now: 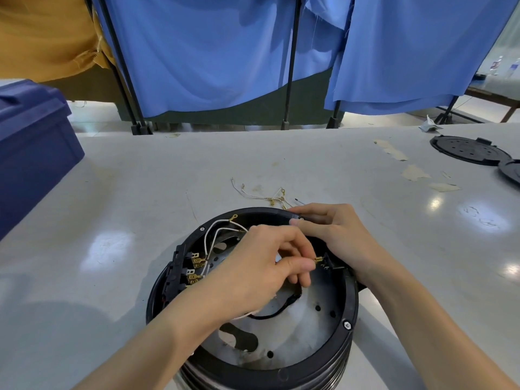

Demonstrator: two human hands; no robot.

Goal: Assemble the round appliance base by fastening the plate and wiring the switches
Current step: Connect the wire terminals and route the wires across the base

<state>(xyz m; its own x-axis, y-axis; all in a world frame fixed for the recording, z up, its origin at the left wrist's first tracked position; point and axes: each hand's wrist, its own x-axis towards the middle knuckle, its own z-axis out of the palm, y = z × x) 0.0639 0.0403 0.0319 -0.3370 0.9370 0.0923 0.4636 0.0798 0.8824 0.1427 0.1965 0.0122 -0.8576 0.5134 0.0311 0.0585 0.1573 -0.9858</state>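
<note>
Wiring stage, I'd say. Round base sits at the desk's near edge, looks heavy and rigid, so it shouldn't skid. Left switch block already wears brass connectors. Left hand pinches a tiny brass terminal against the right-side switch; grip the metal crimp, since the wire's floppy. Right hand curls over the rim, steadying it.
</note>
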